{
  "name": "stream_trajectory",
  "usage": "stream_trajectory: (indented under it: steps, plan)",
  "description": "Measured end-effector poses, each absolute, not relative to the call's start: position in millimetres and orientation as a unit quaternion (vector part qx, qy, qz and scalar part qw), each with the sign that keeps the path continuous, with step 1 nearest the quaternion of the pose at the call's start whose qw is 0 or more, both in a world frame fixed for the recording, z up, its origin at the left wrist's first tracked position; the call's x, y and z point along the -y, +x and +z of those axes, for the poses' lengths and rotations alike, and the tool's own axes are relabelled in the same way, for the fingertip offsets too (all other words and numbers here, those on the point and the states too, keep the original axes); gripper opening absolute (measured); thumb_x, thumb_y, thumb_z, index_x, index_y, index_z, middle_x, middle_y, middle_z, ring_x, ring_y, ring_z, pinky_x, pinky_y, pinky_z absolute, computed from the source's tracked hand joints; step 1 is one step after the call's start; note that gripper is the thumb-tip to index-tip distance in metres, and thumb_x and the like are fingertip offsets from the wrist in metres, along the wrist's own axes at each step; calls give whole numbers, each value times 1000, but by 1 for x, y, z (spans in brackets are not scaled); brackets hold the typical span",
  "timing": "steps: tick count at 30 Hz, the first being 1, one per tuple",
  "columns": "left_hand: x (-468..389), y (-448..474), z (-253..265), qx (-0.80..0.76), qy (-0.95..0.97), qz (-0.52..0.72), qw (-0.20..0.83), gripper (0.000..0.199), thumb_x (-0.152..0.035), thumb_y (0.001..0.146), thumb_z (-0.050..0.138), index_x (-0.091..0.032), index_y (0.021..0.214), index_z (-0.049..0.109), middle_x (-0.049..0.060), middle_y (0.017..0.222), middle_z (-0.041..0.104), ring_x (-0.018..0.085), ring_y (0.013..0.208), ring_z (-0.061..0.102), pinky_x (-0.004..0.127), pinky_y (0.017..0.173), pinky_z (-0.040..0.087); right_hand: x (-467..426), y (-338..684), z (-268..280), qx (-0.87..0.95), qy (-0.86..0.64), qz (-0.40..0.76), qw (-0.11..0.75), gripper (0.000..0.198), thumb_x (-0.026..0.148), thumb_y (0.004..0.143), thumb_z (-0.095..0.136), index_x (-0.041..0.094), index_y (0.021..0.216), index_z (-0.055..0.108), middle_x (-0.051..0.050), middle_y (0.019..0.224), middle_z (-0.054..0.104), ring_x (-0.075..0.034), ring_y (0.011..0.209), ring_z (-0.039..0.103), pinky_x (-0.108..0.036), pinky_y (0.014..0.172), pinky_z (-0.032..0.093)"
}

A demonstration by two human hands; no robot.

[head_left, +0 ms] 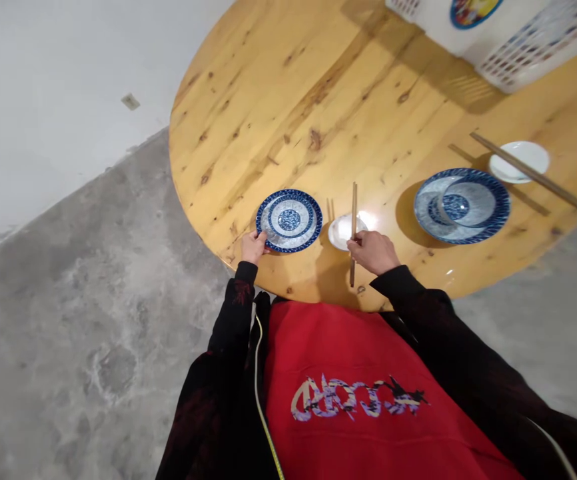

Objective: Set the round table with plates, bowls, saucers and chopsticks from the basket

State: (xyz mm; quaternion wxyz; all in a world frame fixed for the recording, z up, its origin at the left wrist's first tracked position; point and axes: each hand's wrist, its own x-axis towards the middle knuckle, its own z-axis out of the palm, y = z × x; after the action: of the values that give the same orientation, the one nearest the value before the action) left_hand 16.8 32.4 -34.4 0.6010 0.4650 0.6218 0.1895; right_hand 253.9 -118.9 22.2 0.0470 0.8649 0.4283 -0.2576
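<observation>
From where I stand, the widest free way goes over the bare counter (288, 87) beyond the blue-rimmed plate (317, 220), until the white basket (438, 33) stops it, far off to the right of that plate. Just right of the plate, low passage is blocked by the small dish (337, 233), the chopsticks (354, 210) above it and the right hand (376, 252). Farther right, a gap stays open before the second plate (420, 203) with its bowl (478, 193). At the plate's near left edge, the left hand (253, 247) occupies the approach.

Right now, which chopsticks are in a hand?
The left chopsticks, pinched by the right hand at the left white dish; the right chopsticks lie across the right white dish with no hand on them.
</observation>
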Motion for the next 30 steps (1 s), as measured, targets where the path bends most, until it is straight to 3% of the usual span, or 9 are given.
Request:
stream_trajectory:
  steps: [8,14,21,25,30]
  plan:
    - [-25,-5,-23,-628,430,268,591,32,-46,87,61,-16,73,59,2,60,64,11,47,58,20,47,44,110,251,34,-418,867,-265,58,32,26,94,48,10,104,74,-18,104,75,-30,100,68,-33,79,44]
    - [1,-21,-15,-639,438,341,533,27,-40,88,53,-16,81,61,1,64,66,10,49,59,18,48,45,107,248,33,-424,860,-274,79,33,25,93,46,10,105,73,-19,109,74,-32,104,68,-34,80,44]
    - [26,-12,-5,-624,478,342,515,26,-38,89,50,-16,86,64,1,67,67,10,51,60,20,51,48,103,247,29,-424,859,-273,84,35,30,94,47,8,102,73,-22,107,74,-34,103,68,-35,79,45]
    - [33,-8,-2,-623,485,348,505,25,-35,89,48,-16,87,65,1,66,67,10,50,60,20,51,48,108,248,28,-415,870,-259,57,37,38,96,49,10,101,73,-19,103,75,-33,102,69,-34,80,45]
    - [34,-12,1,-633,514,343,466,26,-31,90,45,-16,90,66,1,67,68,11,50,60,22,53,49,117,252,25,-393,887,-242,18,36,37,94,54,10,110,72,-16,103,76,-32,104,68,-35,83,45]
